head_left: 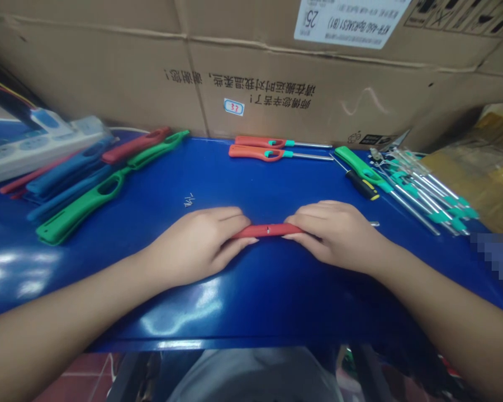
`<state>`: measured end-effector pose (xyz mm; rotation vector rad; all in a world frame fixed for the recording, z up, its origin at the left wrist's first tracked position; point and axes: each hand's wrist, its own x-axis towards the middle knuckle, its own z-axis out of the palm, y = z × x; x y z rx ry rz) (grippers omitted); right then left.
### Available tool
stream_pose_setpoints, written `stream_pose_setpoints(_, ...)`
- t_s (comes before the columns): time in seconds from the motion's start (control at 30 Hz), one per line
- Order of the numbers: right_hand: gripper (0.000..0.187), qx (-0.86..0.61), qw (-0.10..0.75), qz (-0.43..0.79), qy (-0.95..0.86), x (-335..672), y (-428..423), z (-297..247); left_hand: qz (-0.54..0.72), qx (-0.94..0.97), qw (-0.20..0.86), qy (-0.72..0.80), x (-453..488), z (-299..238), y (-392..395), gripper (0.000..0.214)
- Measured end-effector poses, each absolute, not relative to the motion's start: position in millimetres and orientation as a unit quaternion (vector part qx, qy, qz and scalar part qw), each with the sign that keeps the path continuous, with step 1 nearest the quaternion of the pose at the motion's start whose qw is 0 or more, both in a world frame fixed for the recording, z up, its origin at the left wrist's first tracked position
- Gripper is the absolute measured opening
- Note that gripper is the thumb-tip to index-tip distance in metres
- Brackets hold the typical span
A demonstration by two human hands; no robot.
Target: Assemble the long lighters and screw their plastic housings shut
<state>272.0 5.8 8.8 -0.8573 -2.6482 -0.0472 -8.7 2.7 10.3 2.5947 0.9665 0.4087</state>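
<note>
Both hands grip a red long-neck lighter (268,230) just above the blue table, its body lying crosswise. My left hand (205,237) pinches its left end between thumb and fingers. At the other end my right hand (335,231) is closed around it, and a bit of metal tube pokes out beyond that hand. The trigger area is hidden by my fingers. Two finished-looking red lighters (257,152) with metal tubes lie behind. A black and yellow screwdriver (361,185) rests beyond my right hand, beside a green lighter (356,163).
Blue, red and green handle shells (81,206) are piled at left, near a white power strip (46,142). Several metal tubes with teal ends (427,190) lie at right. A large cardboard box (129,72) walls off the back. Small screws or pins (188,200) lie on the blue table (251,301).
</note>
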Motion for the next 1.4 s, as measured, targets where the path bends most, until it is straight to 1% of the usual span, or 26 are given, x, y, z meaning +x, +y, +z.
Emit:
stream_pose_setpoints(0.1,0.025,-0.315,0.173,-0.003,-0.933,270.5,6.5,8.6,0.160,0.904,0.185,0.350,-8.1,6.9,3.7,0.030)
stream_pose_setpoints(0.23,0.029,-0.317,0.156,0.031,-0.935,266.6,7.7,7.1,0.220,0.894,0.216,0.324,-6.4,2.6,4.2,0.025)
stream_pose_setpoints(0.37,0.029,-0.310,0.168,0.075,-0.933,262.5,5.2,5.9,0.246,0.906,0.187,0.289,-3.1,2.4,-0.2,0.021)
stream_pose_setpoints(0.47,0.026,-0.299,0.201,0.115,-0.926,259.6,0.3,3.2,0.255,0.915,0.150,0.274,-1.9,2.0,-5.2,0.023)
stream_pose_setpoints(0.53,0.026,-0.298,0.222,0.121,-0.921,257.6,-2.9,1.0,0.262,0.918,0.130,0.268,-1.9,0.8,-7.7,0.025)
stream_pose_setpoints(0.6,0.027,-0.309,0.225,0.118,-0.916,255.8,-4.6,-0.4,0.263,0.917,0.129,0.269,-1.6,-0.1,-8.8,0.025)
stream_pose_setpoints(0.67,0.027,-0.333,0.215,0.120,-0.910,254.4,-4.2,-0.3,0.264,0.900,0.181,0.296,0.3,0.6,-8.2,0.023)
stream_pose_setpoints(0.73,0.029,-0.341,0.207,0.120,-0.909,254.2,-2.6,0.8,0.267,0.837,0.308,0.366,4.0,2.7,-6.4,0.025)
stream_pose_setpoints(0.83,0.052,-0.307,0.204,0.090,-0.925,256.0,-0.9,3.2,0.263,0.654,0.541,0.459,9.8,6.7,-3.8,0.035)
stream_pose_setpoints(0.87,0.055,-0.298,0.203,0.077,-0.929,257.0,-0.9,4.2,0.261,0.608,0.589,0.464,10.8,7.8,-3.5,0.036)
stream_pose_setpoints(0.9,0.052,-0.297,0.202,0.067,-0.931,257.9,-1.3,5.2,0.262,0.586,0.614,0.458,11.0,8.6,-3.5,0.038)
stream_pose_setpoints(0.93,0.045,-0.302,0.204,0.060,-0.929,258.9,-1.8,6.4,0.268,0.593,0.613,0.449,10.3,9.1,-3.9,0.038)
stream_pose_setpoints(0.97,0.039,-0.310,0.209,0.059,-0.926,259.7,-2.4,7.6,0.274,0.627,0.584,0.437,8.9,9.3,-4.4,0.038)
stream_pose_setpoints(1.0,0.035,-0.314,0.213,0.066,-0.923,260.3,-2.9,8.8,0.280,0.680,0.532,0.421,7.0,9.0,-5.0,0.035)
stream_pose_setpoints(1.1,0.028,-0.301,0.221,0.098,-0.923,261.3,-4.1,9.8,0.284,0.840,0.316,0.338,0.2,6.3,-6.4,0.027)
stream_pose_setpoints(1.13,0.027,-0.291,0.218,0.107,-0.925,261.5,-4.4,9.0,0.278,0.869,0.270,0.308,-1.5,5.1,-6.6,0.026)
stream_pose_setpoints(1.17,0.027,-0.282,0.215,0.113,-0.928,261.6,-4.7,7.9,0.270,0.886,0.246,0.285,-2.8,4.0,-6.7,0.024)
stream_pose_setpoints(1.3,0.026,-0.280,0.222,0.116,-0.927,261.5,-5.7,5.3,0.244,0.892,0.258,0.279,-2.9,2.4,-5.6,0.022)
stream_pose_setpoints(1.4,0.028,-0.303,0.184,0.130,-0.926,262.3,-3.6,11.4,0.236,0.883,0.280,0.295,-2.3,2.6,-0.6,0.021)
